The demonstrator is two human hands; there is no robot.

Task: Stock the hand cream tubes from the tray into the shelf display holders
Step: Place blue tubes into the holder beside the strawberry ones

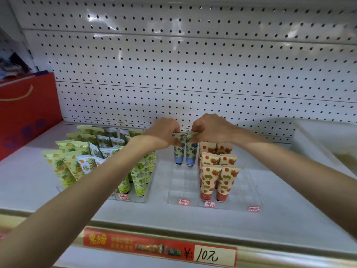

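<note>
The left hand [164, 132] pinches the flat crimped top of a hand cream tube [178, 151], cream plastic printed with blue flowers, with the fingers curled tight over the seam. The right hand [210, 129] pinches the top of a second blue-flowered tube [192, 152] in the same way. Both tubes hang straight down from the fingertips, side by side, tops touching and dark blue caps pointing down. They are at the back row of a clear acrylic display holder [183, 190]. It cannot be told whether the caps are seated in the slots.

Just right of them, in the same holder, stand strawberry tubes [218, 178], cream with red berries, caps down in pairs. To the left, partly behind the left forearm, a second clear holder [144, 199] is packed with green leaf-print tubes [139, 176], yellow-green pineapple tubes [63, 167] and white orange-print tubes [87, 163].

Both holders sit on a white shelf [270, 215] backed by white pegboard [193, 64]. A red gift bag with a gold cord handle [27, 113] stands at the far left. A red price strip [160, 246] on the shelf edge bears a handwritten 10.
</note>
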